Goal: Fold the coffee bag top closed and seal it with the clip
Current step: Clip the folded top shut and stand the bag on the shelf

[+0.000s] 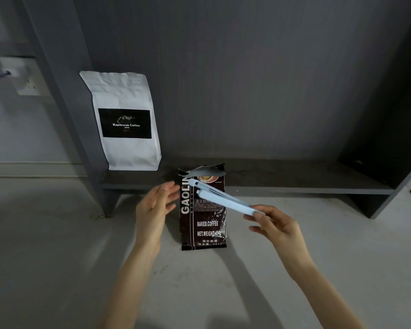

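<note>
Coffee bag (pixel 203 210): glossy dark foil pouch, top torn open and jagged, standing on the pale floor between your hands.
Clip (pixel 223 198): long pale-blue plastic bar, arms parted.
Right hand (pixel 274 225): fingertips pinching the clip's end.
Left hand (pixel 156 205): open, holding nothing.
White bag (pixel 126 122): matte, creased, leaning behind.

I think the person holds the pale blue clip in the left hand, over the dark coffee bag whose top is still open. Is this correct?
Not quite: the head view shows the pale blue clip pinched in the right hand, not the left. The left hand is open and empty beside the dark coffee bag. The rest holds: the clip is over the bag, whose top is still open.
</note>
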